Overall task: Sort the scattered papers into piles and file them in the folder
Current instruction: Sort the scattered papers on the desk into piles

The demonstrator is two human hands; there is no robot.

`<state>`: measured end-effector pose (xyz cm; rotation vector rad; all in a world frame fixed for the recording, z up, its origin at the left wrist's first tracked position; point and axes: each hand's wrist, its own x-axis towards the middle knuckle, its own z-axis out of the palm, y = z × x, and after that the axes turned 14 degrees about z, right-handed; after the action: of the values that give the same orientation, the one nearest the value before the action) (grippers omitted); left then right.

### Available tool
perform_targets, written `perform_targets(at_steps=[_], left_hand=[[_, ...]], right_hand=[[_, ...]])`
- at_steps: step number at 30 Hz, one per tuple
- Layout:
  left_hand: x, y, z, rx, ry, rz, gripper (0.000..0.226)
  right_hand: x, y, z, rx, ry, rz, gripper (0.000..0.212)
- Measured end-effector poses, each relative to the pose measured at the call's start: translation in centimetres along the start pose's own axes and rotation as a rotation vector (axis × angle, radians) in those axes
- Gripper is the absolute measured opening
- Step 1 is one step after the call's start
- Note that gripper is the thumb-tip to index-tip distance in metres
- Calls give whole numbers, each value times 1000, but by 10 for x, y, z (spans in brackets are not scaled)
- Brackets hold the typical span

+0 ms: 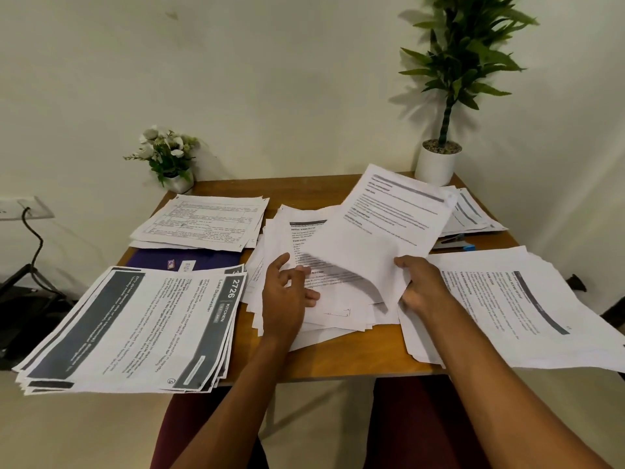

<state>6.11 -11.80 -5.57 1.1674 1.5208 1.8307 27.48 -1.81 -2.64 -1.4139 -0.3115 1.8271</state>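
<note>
In the head view, a loose heap (338, 316) of papers lies in the middle of the desk (355, 353) and is not sorted yet. The right hand (422, 286) is at the right side of the heap. Its grip is closed on one sheet (382, 228). The thumb lies on top of the sheet's near edge, and the other fingers are hidden under the paper. The sheet is lifted off the heap and goes up and away from the hand. Its long side runs from near to far and leans a little to the right. Its grey bar is at the far end, so the words face the person. The left hand (287, 292) rests on the left part of the heap with loose, spread fingers. It holds nothing and seems to keep the heap from sliding. Just right of the heap is the side pile (507, 299), and its sheets lie turned sideways. Behind and right of the heap is the back pile (473, 214), which also shows a grey bar. The sheet looks like these two, so it likely goes to the right, and the right hand is nearer. For the side pile it would need a quarter turn. Left of the heap lies the purple folder (182, 260), partly under other papers.
</note>
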Motion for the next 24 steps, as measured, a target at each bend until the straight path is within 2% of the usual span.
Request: perform_targets(at_steps=[3,8,12,15,20,22,24], left_hand=[[0,0,2,48,-11,14,37],[-3,-7,3,185,-62,112,34],[-4,-11,4,309,-60,206,24],[-3,-13,5,365,-64,216,25],[-2,-17,7,546,-54,291,31],[-1,-18,7,596,-24,268,33],[0,-19,8,634,-13,215,38]], right_hand=[[9,-19,6,87,76,-82,36],[30,-43,10,209,117,-114,47],[41,-60,19,274,116,-156,50],[49,-66,23,271,47,-206,59],[57,-69,29,130,-81,-162,39],[58,-65,33,91,-90,-134,37],[54,-57,35,91,-85,-115,22]])
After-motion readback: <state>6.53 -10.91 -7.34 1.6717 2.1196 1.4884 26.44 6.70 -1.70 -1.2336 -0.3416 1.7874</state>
